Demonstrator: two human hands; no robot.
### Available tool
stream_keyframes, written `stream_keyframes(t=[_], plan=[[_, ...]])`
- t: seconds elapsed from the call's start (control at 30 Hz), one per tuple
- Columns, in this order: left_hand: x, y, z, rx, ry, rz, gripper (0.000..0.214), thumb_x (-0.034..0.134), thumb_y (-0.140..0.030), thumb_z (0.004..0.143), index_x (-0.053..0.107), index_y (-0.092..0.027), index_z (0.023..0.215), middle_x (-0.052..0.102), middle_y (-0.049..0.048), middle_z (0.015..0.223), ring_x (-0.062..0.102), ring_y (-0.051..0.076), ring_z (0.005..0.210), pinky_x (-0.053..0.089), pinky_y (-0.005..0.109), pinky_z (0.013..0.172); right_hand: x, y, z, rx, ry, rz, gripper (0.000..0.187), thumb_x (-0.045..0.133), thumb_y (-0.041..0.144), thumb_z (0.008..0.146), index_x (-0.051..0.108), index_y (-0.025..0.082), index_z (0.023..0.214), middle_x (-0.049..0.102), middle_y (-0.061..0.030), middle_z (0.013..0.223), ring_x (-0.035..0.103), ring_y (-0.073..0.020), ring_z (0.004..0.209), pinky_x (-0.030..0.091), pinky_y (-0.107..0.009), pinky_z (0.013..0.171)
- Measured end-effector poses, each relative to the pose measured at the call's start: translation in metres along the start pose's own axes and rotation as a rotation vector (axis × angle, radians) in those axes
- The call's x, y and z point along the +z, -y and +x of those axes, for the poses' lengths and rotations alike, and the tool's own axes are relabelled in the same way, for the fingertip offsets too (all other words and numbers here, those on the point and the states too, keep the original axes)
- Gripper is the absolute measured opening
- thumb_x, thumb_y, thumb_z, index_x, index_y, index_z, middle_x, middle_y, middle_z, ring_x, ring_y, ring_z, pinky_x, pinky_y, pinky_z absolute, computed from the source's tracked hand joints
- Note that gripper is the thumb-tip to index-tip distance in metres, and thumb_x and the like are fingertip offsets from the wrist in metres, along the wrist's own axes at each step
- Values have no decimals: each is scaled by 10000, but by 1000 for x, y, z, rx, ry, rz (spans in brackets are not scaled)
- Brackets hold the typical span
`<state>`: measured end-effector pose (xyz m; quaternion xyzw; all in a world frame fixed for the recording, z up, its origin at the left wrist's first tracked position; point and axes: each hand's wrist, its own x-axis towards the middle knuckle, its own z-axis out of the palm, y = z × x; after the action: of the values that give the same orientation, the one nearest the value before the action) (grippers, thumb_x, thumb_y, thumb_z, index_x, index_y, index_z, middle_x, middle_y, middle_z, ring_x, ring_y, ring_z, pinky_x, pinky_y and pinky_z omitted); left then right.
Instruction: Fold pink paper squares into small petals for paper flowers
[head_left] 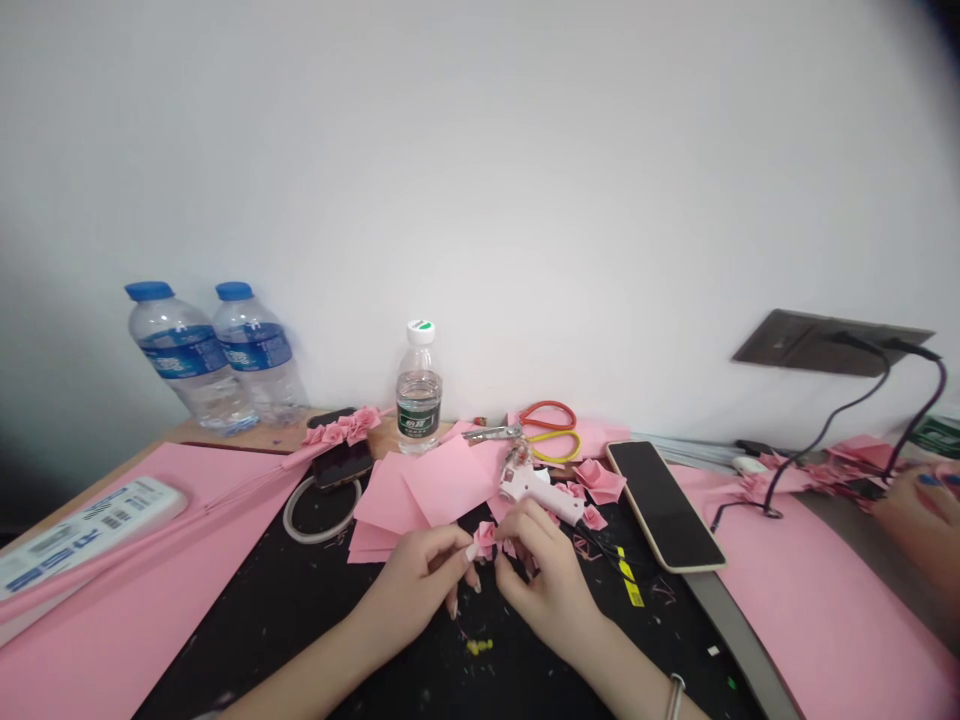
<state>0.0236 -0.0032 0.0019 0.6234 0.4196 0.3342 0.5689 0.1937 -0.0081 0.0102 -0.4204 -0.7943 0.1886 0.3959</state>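
A little pink paper flower [485, 535] sits in the lower middle of the frame. My left hand [417, 578] pinches its left side, my right hand [551, 575] its right, so it's between them, neither nearer.

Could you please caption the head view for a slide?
Left hand and right hand hold a small pink paper flower.

flower [485, 537]: matt paper | glue gun [543, 494]: smooth plastic | scissor blades [491, 433]: glossy metal
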Motion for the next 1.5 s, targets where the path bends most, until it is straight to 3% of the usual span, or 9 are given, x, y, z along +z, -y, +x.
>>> stream_keyframes(t=[0.17, 0.47, 1.2, 1.5], plan=[[0, 0, 1, -3, -11, -16, 266, 440, -353, 849, 529, -147, 704, 568, -21, 633, 463, 64, 417, 355, 180, 441, -1, 2, 0, 18, 9, -7, 213, 454, 5, 730, 502, 181, 839, 487, -20, 787, 473, -160, 719, 376, -255, 602], [-2, 5, 0, -1, -52, -48, 262, 435, -374, 849, 459, -178, 678, 368, -93, 449, 369, 77, 390, 301, 183, 426, -3, 6, -1, 6, 75, 32, 284, 444, -5, 710, 511, 194, 901, 503, -36, 847, 485, -182, 774, 392, -282, 650], [-2, 2, -2, -4, 33, 30, 217, 437, -309, 836, 474, -178, 667, 371, -86, 481, 377, 81, 406, 283, 188, 421, -3, 9, 0, -52, 196, 98, 301, 427, -41, 619, 473, 193, 802, 455, -12, 823, 486, -147, 748, 406, -252, 651], [-2, 2, -2, 3, 18, 31, 254, 438, -356, 842, 486, -170, 676, 365, -86, 490, 369, 72, 402, 282, 183, 416, -3, 9, 0, -33, 168, 79, 279, 431, -22, 652, 462, 192, 828, 466, -14, 816, 479, -155, 742, 390, -261, 645]])
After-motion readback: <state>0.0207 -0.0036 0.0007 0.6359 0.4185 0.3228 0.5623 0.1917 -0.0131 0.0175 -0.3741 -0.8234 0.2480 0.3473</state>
